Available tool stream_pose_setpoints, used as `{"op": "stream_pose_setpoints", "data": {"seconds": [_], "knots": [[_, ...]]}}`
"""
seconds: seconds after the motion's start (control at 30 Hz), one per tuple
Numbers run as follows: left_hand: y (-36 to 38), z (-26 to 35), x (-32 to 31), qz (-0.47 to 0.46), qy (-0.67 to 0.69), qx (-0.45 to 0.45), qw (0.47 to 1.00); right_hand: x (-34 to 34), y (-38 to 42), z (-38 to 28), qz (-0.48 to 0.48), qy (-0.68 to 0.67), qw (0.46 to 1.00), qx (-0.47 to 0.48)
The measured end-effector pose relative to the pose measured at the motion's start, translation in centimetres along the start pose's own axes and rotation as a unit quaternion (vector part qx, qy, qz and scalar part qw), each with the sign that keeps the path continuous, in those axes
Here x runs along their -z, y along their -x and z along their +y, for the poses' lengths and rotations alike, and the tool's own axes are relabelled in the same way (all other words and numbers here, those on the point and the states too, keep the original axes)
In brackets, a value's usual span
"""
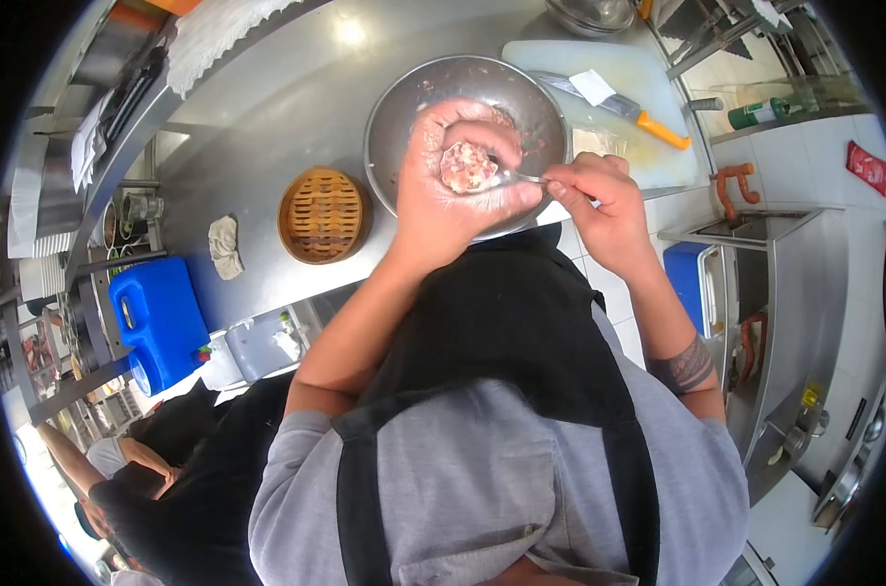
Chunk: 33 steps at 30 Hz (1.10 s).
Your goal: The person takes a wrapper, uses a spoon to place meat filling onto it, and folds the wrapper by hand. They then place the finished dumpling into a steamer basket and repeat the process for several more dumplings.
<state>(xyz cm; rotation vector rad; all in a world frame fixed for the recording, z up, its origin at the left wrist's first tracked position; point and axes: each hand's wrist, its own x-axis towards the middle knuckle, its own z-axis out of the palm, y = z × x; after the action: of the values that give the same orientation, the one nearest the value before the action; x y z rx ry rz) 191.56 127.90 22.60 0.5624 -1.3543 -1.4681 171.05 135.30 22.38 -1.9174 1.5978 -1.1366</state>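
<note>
My left hand (441, 186) is curled with its thumb and fingers round a dumpling (468, 168), whose pale, pinkish minced filling faces up. My right hand (597, 200) pinches the thin metal handle of a spoon (527, 179). The spoon's head reaches the edge of the filling, partly hidden by my left thumb and fingers. Below both hands stands a wide steel mixing bowl (392, 117). Bits of meat mixture cling to its inside, and my left hand hides part of it.
A round bamboo steamer (324, 217) and a crumpled cloth (225, 247) lie left on the steel counter (257, 137). To the right, an orange-handled knife (648, 125) rests on a white cutting board (677, 161). A blue jug (160, 317) and another person (189, 488) are at lower left.
</note>
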Motion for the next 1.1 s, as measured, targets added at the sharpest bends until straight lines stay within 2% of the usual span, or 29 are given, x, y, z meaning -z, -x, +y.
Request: {"op": "stream_pose_setpoints", "data": {"seconds": [0.03,0.13,0.2,0.3,0.33,0.4,0.43,0.5,0.53,0.6,0.63,0.7,0.73,0.83,0.87,0.9,0.97,1.1], "knots": [[-0.1,0.2,0.0,-0.001,0.0,0.0,1.0,0.2,0.1,0.0,-0.004,0.014,1.0,-0.009],[-0.6,0.8,1.4,-0.019,0.113,0.046,0.992,1.0,-0.1,0.0,-0.008,0.042,0.999,0.016],[-1.3,1.3,3.1,-0.2,-0.029,0.125,0.971,1.6,-0.4,-0.1,-0.026,0.057,0.998,0.019],[-1.5,0.4,3.2,-0.239,-0.02,0.113,0.964,2.3,-0.8,-0.5,-0.053,0.083,0.995,0.018],[-1.2,0.0,2.9,-0.241,-0.018,0.113,0.964,2.4,-0.8,-0.5,-0.061,0.092,0.994,0.015],[-0.2,-0.6,1.6,-0.103,0.002,0.169,0.98,2.1,-0.8,-0.1,-0.048,0.057,0.997,0.005],[0.2,-0.4,0.8,-0.106,0.003,0.171,0.98,1.8,-0.5,0.1,-0.035,0.021,0.999,-0.005],[0.6,0.5,-0.4,-0.017,-0.042,0.15,0.988,1.4,0.1,0.2,-0.03,0.01,0.999,-0.02],[0.4,0.6,-0.3,-0.018,-0.041,0.15,0.988,1.4,0.2,0.2,-0.025,-0.002,0.999,-0.032],[0.2,0.8,0.6,-0.08,0.08,0.106,0.988,1.8,0.3,0.0,-0.032,0.016,0.999,-0.029],[-0.2,0.6,1.3,-0.08,0.081,0.107,0.988,2.0,0.3,-0.1,-0.039,0.034,0.998,-0.023],[-1.5,0.1,2.9,-0.231,0.023,0.11,0.967,2.1,0.2,-0.1,-0.048,0.031,0.998,-0.022],[-1.9,0.3,3.0,-0.266,-0.005,0.102,0.959,2.1,0.2,-0.2,-0.056,0.028,0.998,-0.022],[-1.3,-1.2,3.0,-0.253,0.014,0.093,0.963,2.1,0.0,-0.3,-0.052,0.035,0.998,-0.022],[-0.8,-1.5,2.4,-0.183,-0.006,0.08,0.98,2.0,0.0,-0.2,-0.052,0.036,0.998,-0.022],[-0.3,-1.0,1.6,-0.184,-0.006,0.081,0.98,1.6,0.0,-0.1,-0.037,0.016,0.999,-0.027],[0.1,0.7,0.2,-0.055,-0.067,0.072,0.994,1.3,0.2,0.1,-0.023,-0.003,0.999,-0.029],[0.4,0.7,0.6,-0.044,0.033,0.107,0.993,1.1,0.4,-0.1,-0.032,0.035,0.999,-0.021]]}}
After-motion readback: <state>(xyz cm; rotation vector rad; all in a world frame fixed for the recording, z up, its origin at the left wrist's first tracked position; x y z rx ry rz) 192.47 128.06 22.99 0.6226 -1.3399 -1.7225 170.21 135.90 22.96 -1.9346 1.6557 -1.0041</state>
